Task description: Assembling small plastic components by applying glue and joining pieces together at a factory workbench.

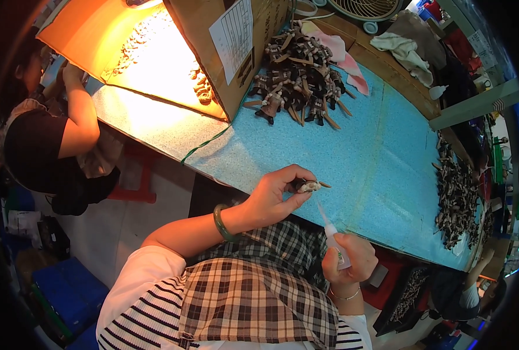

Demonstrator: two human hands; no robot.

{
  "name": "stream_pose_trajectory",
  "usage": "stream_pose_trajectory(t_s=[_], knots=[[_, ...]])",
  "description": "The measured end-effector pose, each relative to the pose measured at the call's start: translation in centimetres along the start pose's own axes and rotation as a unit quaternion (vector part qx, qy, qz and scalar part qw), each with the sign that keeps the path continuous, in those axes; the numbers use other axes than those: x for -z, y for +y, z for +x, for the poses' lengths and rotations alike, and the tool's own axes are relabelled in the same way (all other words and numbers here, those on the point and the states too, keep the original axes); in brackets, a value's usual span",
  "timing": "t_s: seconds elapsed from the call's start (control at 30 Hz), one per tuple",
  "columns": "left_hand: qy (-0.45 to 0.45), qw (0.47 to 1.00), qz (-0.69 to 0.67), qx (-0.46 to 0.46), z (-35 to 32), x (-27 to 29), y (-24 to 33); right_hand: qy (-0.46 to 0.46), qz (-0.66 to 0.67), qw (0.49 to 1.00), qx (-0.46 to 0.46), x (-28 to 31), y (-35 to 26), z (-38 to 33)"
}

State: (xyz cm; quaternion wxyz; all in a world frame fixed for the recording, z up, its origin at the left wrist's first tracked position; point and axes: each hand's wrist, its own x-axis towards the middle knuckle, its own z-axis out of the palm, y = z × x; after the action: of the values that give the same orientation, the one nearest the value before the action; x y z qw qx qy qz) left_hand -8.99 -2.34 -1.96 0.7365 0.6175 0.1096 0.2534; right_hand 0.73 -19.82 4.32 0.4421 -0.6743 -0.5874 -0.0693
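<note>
Fingertips (307, 174) of the left hand (273, 197) pinch a small dark-and-pale piece (309, 186) near the front edge of the speckled tabletop (358, 154); the right hand (351, 258) wraps snugly round a smooth whitish squeeze bottle (331, 229). Knobbly figurines (303, 84) heap toward the far edge, beside a lamplit cardboard box (227, 96).

White bottle (331, 231) (tilted) near pale piece (309, 186).

The wearer's two hands (269, 197) (356, 256), one held bottle (331, 231), one held piece (309, 186), one bangle (219, 222), one fan (365, 7)
</note>
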Motion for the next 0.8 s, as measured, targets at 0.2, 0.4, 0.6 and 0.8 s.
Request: stream_pose_trajectory(t_s=[0.2, 0.4, 0.6, 0.8], knots=[[-0.005, 1.0, 0.006, -0.002, 0.0, -0.1, -0.2, 0.016, 0.014, 1.0, 0.016, -0.8, 0.2, 0.7], [-0.002, 1.0, 0.006, -0.007, -0.1, 0.0, -0.2, 0.02, 0.015, 0.999, 0.029, -0.8, 0.2, 1.0], [0.003, 1.0, 0.01, -0.006, 0.0, -0.1, -0.2, 0.013, -0.013, 1.0, 0.011, -0.4, 0.1, -0.2], [0.005, 1.0, 0.006, -0.007, 0.0, -0.1, -0.3, 0.023, 0.02, 0.999, 0.027, -0.8, 0.2, 0.8]])
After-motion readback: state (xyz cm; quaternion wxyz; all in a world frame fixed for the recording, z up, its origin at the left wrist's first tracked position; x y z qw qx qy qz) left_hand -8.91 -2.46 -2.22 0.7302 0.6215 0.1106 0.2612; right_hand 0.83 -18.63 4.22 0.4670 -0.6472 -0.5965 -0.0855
